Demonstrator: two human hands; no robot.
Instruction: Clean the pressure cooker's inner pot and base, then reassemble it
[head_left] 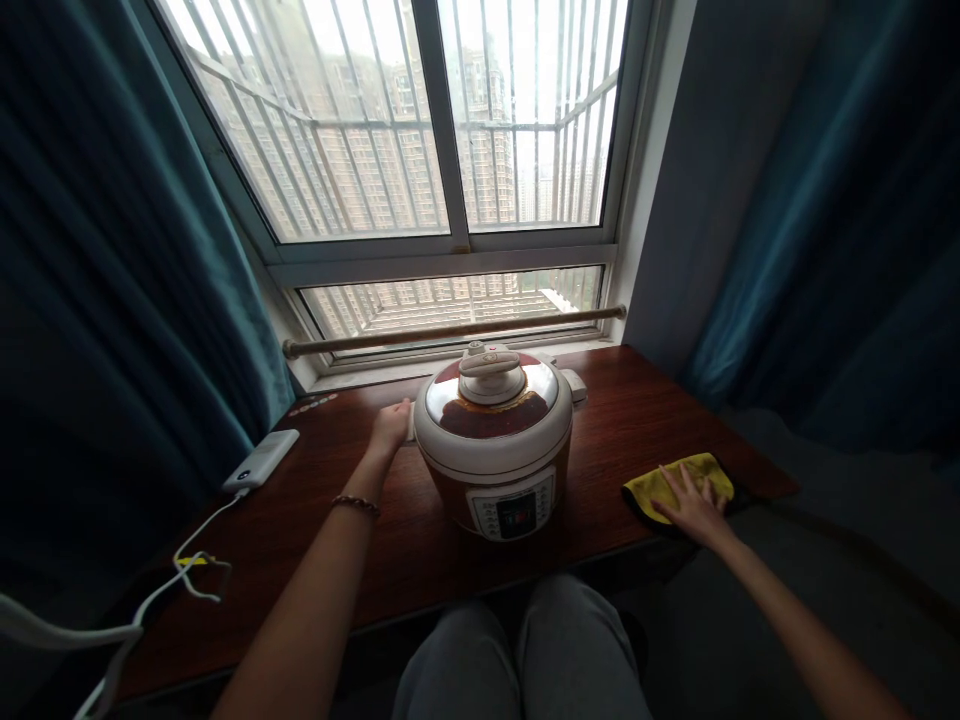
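An electric pressure cooker, white and brown with a shiny lid and a front control panel, stands upright on the dark red wooden table. My left hand is closed around its left side handle, the thumb on top. To the right, a yellow cloth with a dark edge lies near the table's front edge. My right hand rests flat on this cloth with its fingers spread. The lid knob sits at the top of the cooker, and brown marks surround its base.
A white power bank with a white cable lies on the left of the table. Behind the cooker, a horizontal rod crosses in front of the barred window. Blue curtains hang on both sides.
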